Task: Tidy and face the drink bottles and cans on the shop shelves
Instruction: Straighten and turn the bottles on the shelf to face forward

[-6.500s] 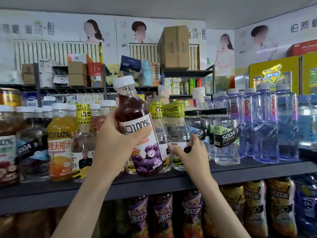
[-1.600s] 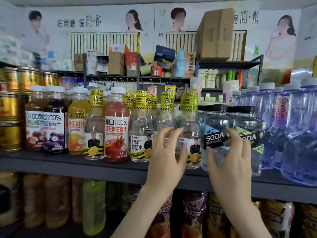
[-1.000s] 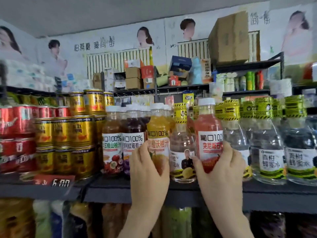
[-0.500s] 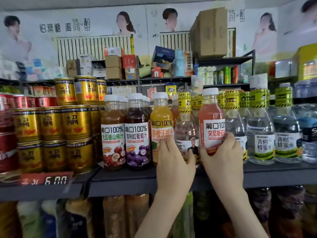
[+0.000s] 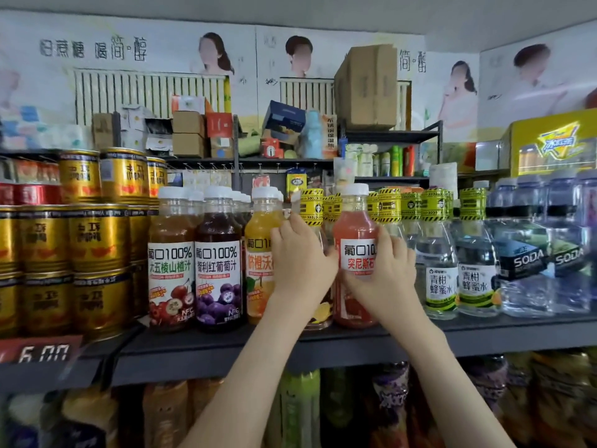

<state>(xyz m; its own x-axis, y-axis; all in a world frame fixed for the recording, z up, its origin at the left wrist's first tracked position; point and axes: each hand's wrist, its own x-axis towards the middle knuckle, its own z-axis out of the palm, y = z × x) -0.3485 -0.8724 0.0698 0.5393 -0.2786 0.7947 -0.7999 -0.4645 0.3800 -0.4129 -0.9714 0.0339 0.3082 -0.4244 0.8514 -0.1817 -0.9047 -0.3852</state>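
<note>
Head view: on the shelf [image 5: 484, 331], left hand [image 5: 300, 260] curled its fingers round a yellow-banded bottle [image 5: 311, 206] & right hand [image 5: 384, 273] clamped fingers on the red juice bottle [image 5: 353, 223] beside it, apparently mid-facing; next prob. needed labels twisted frontward.

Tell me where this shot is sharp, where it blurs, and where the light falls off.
Head view: sharp in the middle, where the left hand grips the yellow-banded bottle and the right hand the red juice bottle; the gold cans and price tag at the left edge smear; the lower-shelf bottles sit dim and soft in shadow.
</note>
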